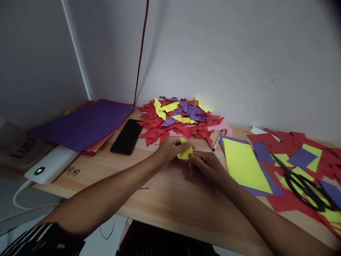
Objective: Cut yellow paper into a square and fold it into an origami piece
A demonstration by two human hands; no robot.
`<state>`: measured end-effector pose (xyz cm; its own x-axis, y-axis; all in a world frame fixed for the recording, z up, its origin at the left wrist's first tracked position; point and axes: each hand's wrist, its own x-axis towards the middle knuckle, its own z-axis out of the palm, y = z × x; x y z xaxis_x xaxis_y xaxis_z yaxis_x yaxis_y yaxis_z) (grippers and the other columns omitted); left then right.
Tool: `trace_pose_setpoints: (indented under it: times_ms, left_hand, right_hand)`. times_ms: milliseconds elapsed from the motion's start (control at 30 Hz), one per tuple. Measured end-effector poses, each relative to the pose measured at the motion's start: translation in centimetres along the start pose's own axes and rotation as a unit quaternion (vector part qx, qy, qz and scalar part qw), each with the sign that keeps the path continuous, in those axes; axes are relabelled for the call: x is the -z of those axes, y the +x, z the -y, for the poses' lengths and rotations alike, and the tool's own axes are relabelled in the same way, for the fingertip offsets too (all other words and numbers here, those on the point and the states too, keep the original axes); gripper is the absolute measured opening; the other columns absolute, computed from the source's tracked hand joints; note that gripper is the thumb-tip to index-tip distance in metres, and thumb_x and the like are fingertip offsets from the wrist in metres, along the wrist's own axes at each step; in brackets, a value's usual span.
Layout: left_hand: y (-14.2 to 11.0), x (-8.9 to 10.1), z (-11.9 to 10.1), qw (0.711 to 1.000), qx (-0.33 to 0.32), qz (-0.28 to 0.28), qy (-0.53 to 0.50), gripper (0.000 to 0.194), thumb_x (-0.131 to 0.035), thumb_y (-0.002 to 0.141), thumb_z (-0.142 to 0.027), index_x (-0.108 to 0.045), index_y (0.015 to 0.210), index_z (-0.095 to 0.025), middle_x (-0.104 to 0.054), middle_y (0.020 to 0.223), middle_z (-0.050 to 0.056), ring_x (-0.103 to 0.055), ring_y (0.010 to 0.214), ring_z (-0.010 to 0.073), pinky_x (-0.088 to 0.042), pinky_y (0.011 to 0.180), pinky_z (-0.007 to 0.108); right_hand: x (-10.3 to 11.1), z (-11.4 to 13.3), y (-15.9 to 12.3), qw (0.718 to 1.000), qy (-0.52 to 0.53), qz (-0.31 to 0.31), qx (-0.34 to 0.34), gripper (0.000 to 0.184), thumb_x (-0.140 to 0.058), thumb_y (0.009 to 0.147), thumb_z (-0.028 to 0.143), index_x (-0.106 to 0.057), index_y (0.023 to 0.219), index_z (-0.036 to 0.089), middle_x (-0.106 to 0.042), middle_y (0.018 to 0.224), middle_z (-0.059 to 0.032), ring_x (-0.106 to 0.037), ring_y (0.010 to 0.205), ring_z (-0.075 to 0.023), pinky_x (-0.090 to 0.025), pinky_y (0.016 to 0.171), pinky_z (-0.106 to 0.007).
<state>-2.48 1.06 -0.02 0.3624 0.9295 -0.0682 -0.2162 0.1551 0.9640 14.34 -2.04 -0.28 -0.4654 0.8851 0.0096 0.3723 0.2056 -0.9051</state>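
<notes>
A small yellow piece of paper [187, 154] is held over the middle of the wooden table, between my two hands. My left hand [169, 148] grips it from the left, its thumb lying across the upper part. From the right, my right hand [206, 163] pinches the lower right corner between thumb and finger. Folds show on the paper, though the fingers cover part of it. Just behind my hands lies a heap of folded paper shapes [183, 113] in red, yellow and purple.
A black phone [127, 137] lies left of the heap, beside purple sheets [87, 122] and a white power bank [53, 165]. On the right are a pen [217, 140], yellow sheets [245, 165], black-handled scissors [303, 185] and scattered cut paper [282, 142]. The wall stands close behind.
</notes>
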Motion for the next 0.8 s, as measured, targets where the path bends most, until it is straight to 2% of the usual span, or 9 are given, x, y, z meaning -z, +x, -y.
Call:
trace_pose_setpoints:
  times_ms: [100, 267, 467, 633, 800]
  left_hand:
    - [0.4, 0.4, 0.0, 0.999, -0.001, 0.024, 0.038, 0.043, -0.075, 0.068, -0.052, -0.068, 0.078, -0.010, -0.061, 0.067, 0.001, -0.051, 0.058, 0.0076, -0.036, 0.054, 0.020]
    - [0.6, 0.7, -0.2, 0.992, 0.016, 0.075, 0.097, 0.040, -0.073, 0.069, -0.050, -0.063, 0.074, -0.012, -0.054, 0.055, -0.003, -0.046, 0.047, 0.0065, -0.035, 0.046, 0.019]
    - [0.4, 0.4, -0.4, 0.994, -0.008, 0.062, 0.092, 0.037, -0.071, 0.070, -0.047, -0.060, 0.070, -0.012, -0.053, 0.053, -0.003, -0.045, 0.045, 0.0057, -0.034, 0.045, 0.018]
    - [0.7, 1.0, 0.0, 0.988, -0.012, 0.090, 0.128, 0.039, -0.069, 0.073, -0.047, -0.056, 0.061, -0.012, -0.053, 0.053, -0.003, -0.045, 0.044, 0.0055, -0.032, 0.045, 0.019]
    - [0.7, 1.2, -0.4, 0.986, 0.013, 0.084, 0.145, 0.039, -0.070, 0.071, -0.048, -0.056, 0.060, -0.012, -0.054, 0.053, -0.002, -0.045, 0.044, 0.0055, -0.032, 0.045, 0.019]
  right_hand:
    - [0.0, -0.1, 0.1, 1.000, 0.002, -0.022, -0.004, 0.045, -0.043, 0.095, 0.046, -0.059, 0.064, 0.019, -0.064, 0.056, 0.0001, -0.056, 0.055, -0.0120, -0.041, 0.060, -0.024]
    - [0.0, -0.4, 0.2, 0.998, 0.021, -0.052, -0.002, 0.042, -0.044, 0.094, 0.047, -0.058, 0.065, 0.019, -0.062, 0.057, -0.0001, -0.055, 0.057, -0.0132, -0.041, 0.059, -0.025]
    - [0.0, -0.7, 0.2, 0.997, 0.034, -0.073, -0.012, 0.041, -0.045, 0.094, 0.046, -0.057, 0.065, 0.019, -0.061, 0.058, 0.0003, -0.053, 0.055, -0.0125, -0.040, 0.057, -0.025]
    - [0.1, -0.8, 0.2, 0.994, 0.037, -0.099, -0.018, 0.044, -0.045, 0.093, 0.049, -0.057, 0.063, 0.019, -0.063, 0.060, -0.0016, -0.052, 0.053, -0.0134, -0.041, 0.055, -0.026]
    - [0.2, -0.7, 0.2, 0.994, 0.028, -0.107, -0.015, 0.043, -0.045, 0.094, 0.047, -0.059, 0.063, 0.020, -0.063, 0.060, -0.0018, -0.054, 0.057, -0.0143, -0.042, 0.057, -0.027]
